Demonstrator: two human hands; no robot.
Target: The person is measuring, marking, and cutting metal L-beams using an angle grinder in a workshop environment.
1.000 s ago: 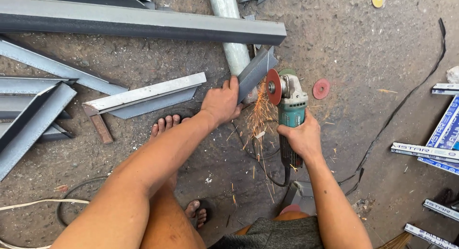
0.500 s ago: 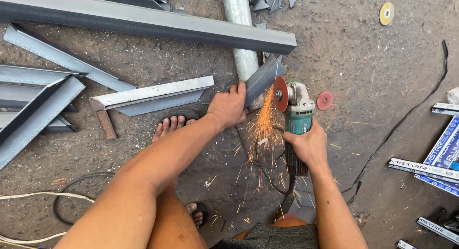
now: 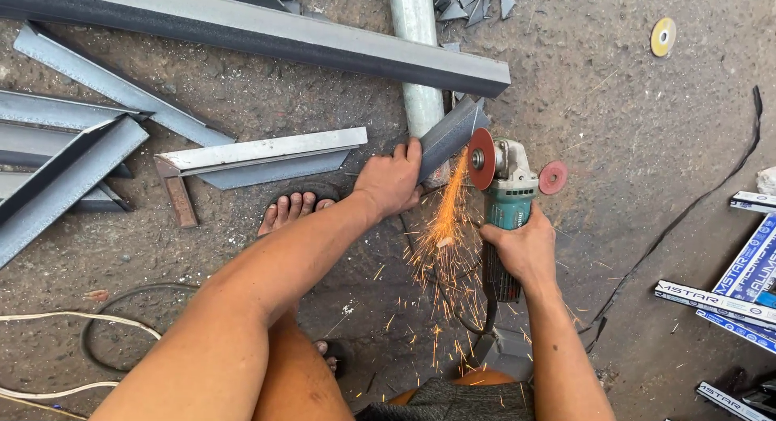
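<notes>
Rough concrete floor (image 3: 647, 130), dusty and cracked, fills the view from above, with metal lengths scattered across it.

At the centre, the person's right hand (image 3: 521, 251) has its grip clamped around the dark handle of a teal angle grinder (image 3: 505, 199). The left hand (image 3: 392, 178) has its grip closed on a short grey steel angle piece (image 3: 449, 130), pressing it down where it lies across a round galvanised pipe (image 3: 416, 57). The grinder's red disc (image 3: 481, 158) meets the near end of that piece, and orange sparks (image 3: 440, 243) stream toward the person's lap. Judging by this, cutting or grinding is under way and not finished; the piece still looks whole, though the contact point is hidden by glare.

A bare foot in a sandal (image 3: 295, 211) rests just beside the left wrist. Left of it lie a cut angle bar (image 3: 259, 154) and several longer grey angle bars (image 3: 73, 154); a long dark beam (image 3: 267, 33) crosses the top. A spare red disc (image 3: 553, 178) lies just beside the grinder, a yellow one (image 3: 663, 35) well apart. Blue-and-white boxes (image 3: 727, 296) sit at the right edge, cables (image 3: 89, 340) at lower left.
</notes>
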